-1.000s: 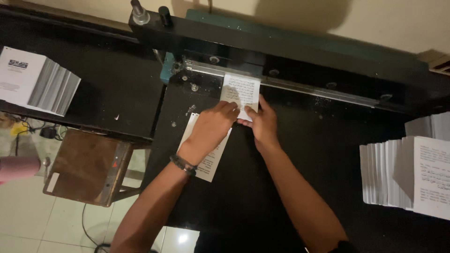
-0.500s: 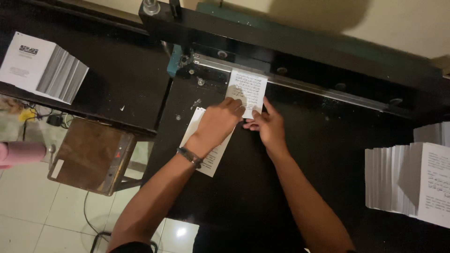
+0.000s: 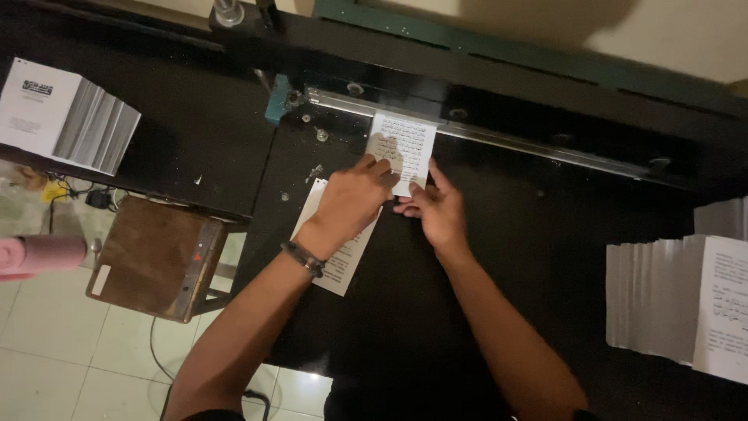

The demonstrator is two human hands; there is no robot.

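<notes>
left hand, right hand: flat, pressing one booklet | two stacks

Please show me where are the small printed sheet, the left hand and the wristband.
sheet [image 3: 405,144], head view, printed middle, above the fingers.
left hand [image 3: 352,201], head view, back of the hand.
wristband [image 3: 303,258], head view, dark band on the left wrist.
</notes>
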